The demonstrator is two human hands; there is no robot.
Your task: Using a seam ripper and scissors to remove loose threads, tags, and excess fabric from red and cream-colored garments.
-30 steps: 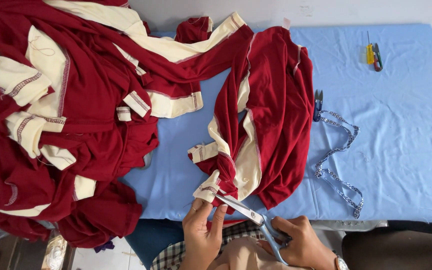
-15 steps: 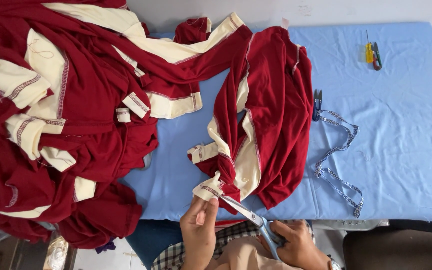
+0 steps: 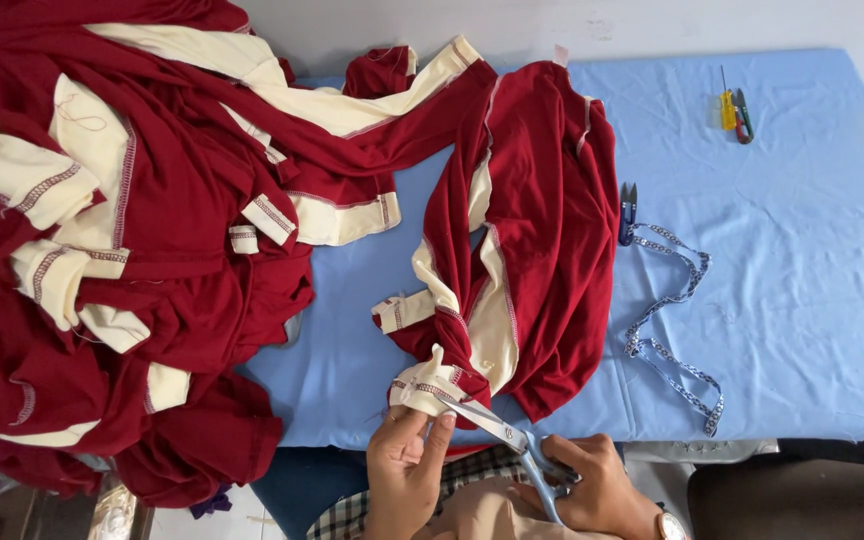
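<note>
The cream cuff [image 3: 422, 385] of the red garment [image 3: 532, 240] lies at the near edge of the blue surface [image 3: 802, 300], pinched by the left hand [image 3: 404, 478]; the right hand [image 3: 592, 490] grips scissors [image 3: 512, 440] whose blades reach the trim. A slack pinch could let the blades nick the fabric.

No packages, signs or screens show here. The only label-like thing is a small pale tag [image 3: 560, 55] at the far edge of the blue surface [image 3: 812, 300], its face too small to make out.
</note>
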